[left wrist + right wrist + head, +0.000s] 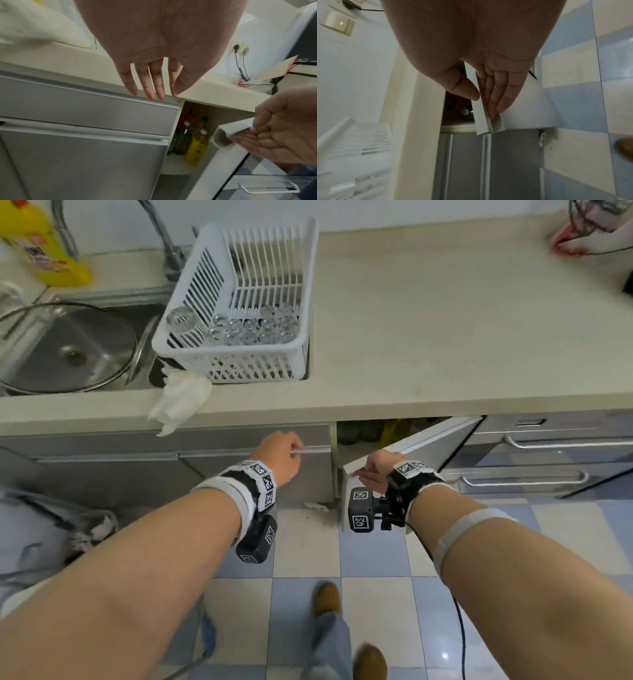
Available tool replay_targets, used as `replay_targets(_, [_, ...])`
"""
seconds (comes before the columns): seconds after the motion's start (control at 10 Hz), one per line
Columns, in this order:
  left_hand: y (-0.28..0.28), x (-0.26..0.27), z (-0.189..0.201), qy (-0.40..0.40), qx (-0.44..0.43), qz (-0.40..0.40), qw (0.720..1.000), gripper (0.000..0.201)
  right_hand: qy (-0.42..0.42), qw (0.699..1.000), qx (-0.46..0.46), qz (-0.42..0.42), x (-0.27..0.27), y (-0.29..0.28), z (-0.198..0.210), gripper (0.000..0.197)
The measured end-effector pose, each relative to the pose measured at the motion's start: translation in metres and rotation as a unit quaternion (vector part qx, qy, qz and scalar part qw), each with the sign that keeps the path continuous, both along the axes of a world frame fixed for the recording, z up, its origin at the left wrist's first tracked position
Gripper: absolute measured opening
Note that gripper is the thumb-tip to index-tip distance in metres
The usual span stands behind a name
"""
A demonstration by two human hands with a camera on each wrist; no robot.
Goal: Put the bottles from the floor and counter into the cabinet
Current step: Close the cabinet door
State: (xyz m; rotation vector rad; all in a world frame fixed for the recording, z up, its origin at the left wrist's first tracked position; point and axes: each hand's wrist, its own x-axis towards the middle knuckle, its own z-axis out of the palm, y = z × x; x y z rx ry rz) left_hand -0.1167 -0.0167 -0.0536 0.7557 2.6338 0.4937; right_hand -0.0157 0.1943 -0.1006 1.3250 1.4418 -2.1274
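The cabinet door point(428, 446) under the counter stands partly open. My right hand point(368, 472) pinches its top handle edge point(488, 121), fingers in the groove and thumb on the other side. Inside the cabinet point(214, 121) stand several bottles, among them a yellow bottle point(195, 148) and a dark green bottle point(181, 143), with red-capped ones behind. My left hand point(291, 451) holds nothing; its straight fingertips point(150, 94) touch the top rail of the grey drawer front point(85, 105) to the left of the opening. A yellow detergent bottle point(44, 244) stands at the counter's back left.
A white dish rack point(301, 337) with glasses sits by the sink point(113, 299), where a glass lid point(68, 350) lies. A crumpled paper towel point(181, 398) hangs over the counter edge. Drawers with metal handles point(548, 443) are to the right. My shoes point(327, 599) stand on the tiled floor.
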Motion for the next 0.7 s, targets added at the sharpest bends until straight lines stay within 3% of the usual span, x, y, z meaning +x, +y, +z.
replay_targets(0.3, [-0.005, -0.044, 0.0, -0.011, -0.011, 0.026, 1.0, 0.025, 0.026, 0.987, -0.076, -0.14, -0.076, 0.006, 0.011, 0.019])
replay_targets(0.4, [-0.001, -0.048, 0.003, -0.006, -0.013, 0.041, 0.999, 0.025, 0.045, 0.985, -0.099, -0.134, -0.085, 0.011, 0.018, 0.015])
replay_targets(0.5, [0.007, -0.039, 0.013, -0.014, -0.012, 0.064, 0.998, 0.024, 0.007, 0.994, -0.082, -0.068, -0.075, 0.022, 0.03, 0.02])
replay_targets(0.6, [0.021, -0.022, 0.028, -0.008, 0.0, 0.081, 0.997, 0.027, -0.008, 0.998, 0.014, 0.065, -0.055, 0.033, 0.056, 0.018])
replay_targets(0.7, [0.037, 0.008, 0.052, -0.002, 0.026, 0.105, 0.994, 0.027, 0.03, 0.975, 0.152, 0.158, -0.031, 0.047, 0.082, 0.017])
